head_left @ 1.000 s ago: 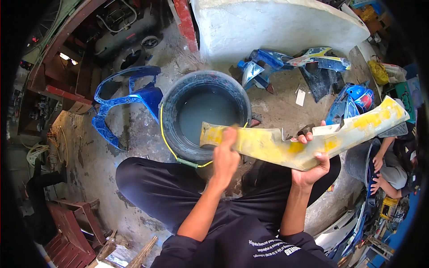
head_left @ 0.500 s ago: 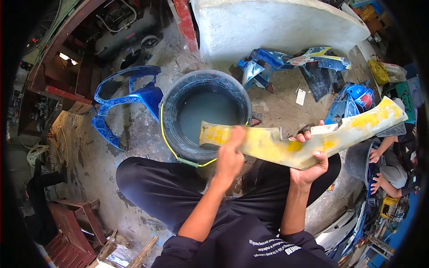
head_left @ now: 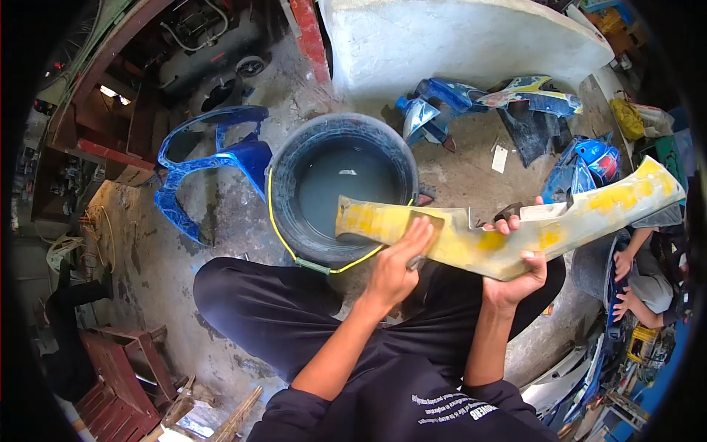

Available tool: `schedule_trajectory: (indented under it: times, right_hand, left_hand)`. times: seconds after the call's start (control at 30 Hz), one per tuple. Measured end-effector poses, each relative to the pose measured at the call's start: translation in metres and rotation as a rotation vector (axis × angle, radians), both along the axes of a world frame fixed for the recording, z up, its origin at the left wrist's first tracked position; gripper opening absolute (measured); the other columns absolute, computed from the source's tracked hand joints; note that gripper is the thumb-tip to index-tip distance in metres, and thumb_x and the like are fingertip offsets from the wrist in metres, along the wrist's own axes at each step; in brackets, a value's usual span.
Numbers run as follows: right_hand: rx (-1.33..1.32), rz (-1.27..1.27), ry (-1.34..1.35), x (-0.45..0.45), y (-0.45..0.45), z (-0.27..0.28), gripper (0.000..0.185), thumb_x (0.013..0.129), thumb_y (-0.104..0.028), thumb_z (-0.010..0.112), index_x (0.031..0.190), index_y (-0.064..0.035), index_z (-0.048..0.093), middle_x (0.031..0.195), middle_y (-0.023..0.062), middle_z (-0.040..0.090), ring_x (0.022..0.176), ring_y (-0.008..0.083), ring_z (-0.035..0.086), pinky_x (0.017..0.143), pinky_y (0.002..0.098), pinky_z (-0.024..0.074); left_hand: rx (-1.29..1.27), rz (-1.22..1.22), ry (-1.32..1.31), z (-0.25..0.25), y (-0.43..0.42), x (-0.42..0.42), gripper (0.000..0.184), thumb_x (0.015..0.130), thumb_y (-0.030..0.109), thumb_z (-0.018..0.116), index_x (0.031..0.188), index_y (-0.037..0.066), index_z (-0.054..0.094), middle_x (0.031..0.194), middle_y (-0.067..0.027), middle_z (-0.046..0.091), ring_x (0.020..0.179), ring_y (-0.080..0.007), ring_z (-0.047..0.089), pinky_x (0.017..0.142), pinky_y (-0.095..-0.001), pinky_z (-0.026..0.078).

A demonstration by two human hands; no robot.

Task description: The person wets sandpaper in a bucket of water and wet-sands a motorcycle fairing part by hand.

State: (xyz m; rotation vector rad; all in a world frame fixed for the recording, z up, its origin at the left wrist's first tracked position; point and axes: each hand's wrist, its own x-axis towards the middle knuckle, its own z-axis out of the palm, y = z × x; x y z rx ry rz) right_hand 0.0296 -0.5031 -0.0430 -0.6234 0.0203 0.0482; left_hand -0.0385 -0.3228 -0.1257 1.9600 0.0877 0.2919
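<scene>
A long motorcycle fairing panel (head_left: 456, 254), grey-white with yellow patches, is held slanting over my lap. Its left end overhangs the rim of a black bucket (head_left: 280, 147) of cloudy water. My left hand (head_left: 398, 269) presses a brownish piece of sandpaper (head_left: 438, 223) flat on the panel's yellow face, fingers together and thumb tucked below. Gripping the panel near its middle notch is my right hand (head_left: 515, 276), with the thumb on the near face and fingertips showing over the upper edge.
A blue fairing frame (head_left: 236, 158) lies left of the bucket. Blue fairing pieces (head_left: 449, 96) and a blue-red part (head_left: 593, 158) lie behind and to the right. A white curved wall (head_left: 456, 44) stands at the back. Another person's hands (head_left: 624, 298) are at far right.
My left hand has slid right along the panel, from near its left end toward the middle, and the sandpaper now shows beneath the fingers. My right hand keeps its grip.
</scene>
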Motion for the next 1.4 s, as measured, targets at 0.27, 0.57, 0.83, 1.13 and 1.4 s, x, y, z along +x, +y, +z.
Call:
schedule_trajectory:
  times: [0.27,0.57,0.83,1.13,1.4]
  right_hand:
    - [-0.055,0.012,-0.002,-0.001,0.000,0.002,0.098,0.072,-0.018,0.059,0.164,-0.0126,0.024,0.109,0.0137,0.056,0.100,0.0262,0.057,0.106,0.0521,0.0428]
    - [-0.038,0.030,-0.012,0.001,-0.002,0.002,0.097,0.073,-0.017,0.058,0.164,-0.0120,0.025,0.108,0.0137,0.056,0.099,0.0266,0.057,0.105,0.0519,0.0437]
    - [-0.054,0.004,-0.001,-0.003,0.008,0.002,0.097,0.073,-0.018,0.058,0.163,-0.0123,0.026,0.108,0.0139,0.056,0.099,0.0270,0.058,0.104,0.0520,0.0448]
    - [-0.040,0.007,-0.017,-0.002,0.008,-0.001,0.095,0.073,-0.017,0.059,0.163,-0.0119,0.026,0.110,0.0143,0.056,0.100,0.0269,0.058,0.104,0.0528,0.0447]
    - [-0.099,0.021,-0.004,-0.002,0.012,0.000,0.097,0.073,-0.017,0.058,0.164,-0.0125,0.024,0.109,0.0134,0.055,0.100,0.0264,0.057,0.104,0.0502,0.0451]
  left_hand:
    - [-0.023,-0.079,-0.065,0.003,-0.009,-0.003,0.077,0.069,-0.017,0.045,0.141,0.001,0.061,0.148,-0.0224,0.055,0.144,-0.0332,0.048,0.124,-0.0399,0.033]
    - [-0.033,-0.066,-0.045,0.005,-0.007,-0.006,0.078,0.068,-0.019,0.045,0.141,0.001,0.061,0.149,-0.0226,0.054,0.145,-0.0336,0.046,0.124,-0.0393,0.034]
    - [0.025,0.052,0.052,-0.001,-0.002,0.002,0.073,0.072,-0.020,0.043,0.141,-0.001,0.060,0.149,-0.0246,0.052,0.144,-0.0318,0.047,0.124,-0.0383,0.033]
    - [0.035,0.051,0.070,-0.005,0.003,0.001,0.074,0.072,-0.020,0.042,0.142,-0.002,0.059,0.148,-0.0242,0.054,0.144,-0.0333,0.047,0.123,-0.0388,0.034]
    - [0.016,0.231,0.167,-0.029,0.012,0.006,0.073,0.073,-0.016,0.044,0.143,0.002,0.060,0.149,-0.0229,0.053,0.144,-0.0329,0.047,0.124,-0.0403,0.032]
